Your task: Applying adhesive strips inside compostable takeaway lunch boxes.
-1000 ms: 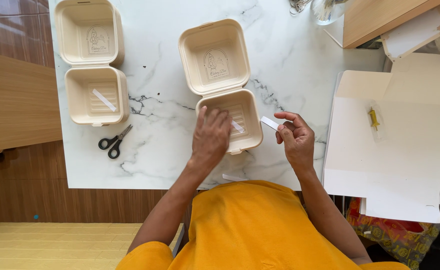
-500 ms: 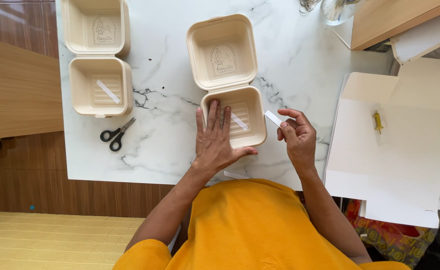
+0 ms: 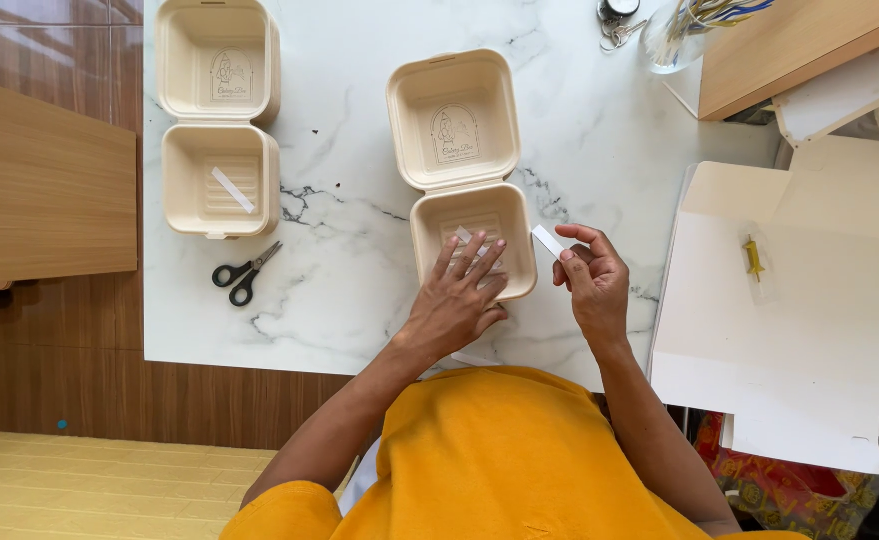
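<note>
On the white marble table (image 3: 360,300) lie 2 beige clamshell boxes, both open with lids flat behind them. The far box (image 3: 220,120) looks finished: 1 white strip (image 3: 232,190) lies slanted across its ribbed tray. The near box (image 3: 465,170) looks partly done, with a strip in its tray and the left hand (image 3: 460,300) spread flat, fingers open, pressing on it. The right hand (image 3: 592,285) pinches a small white strip (image 3: 548,241) between thumb and fingertips, just beside the tray's right rim. Each lid carries a faint printed emblem at its centre. To the right sits a flat white carton (image 3: 810,330) with a small yellow item on it. Black scissors (image 3: 243,274) lie below the far box.
</note>
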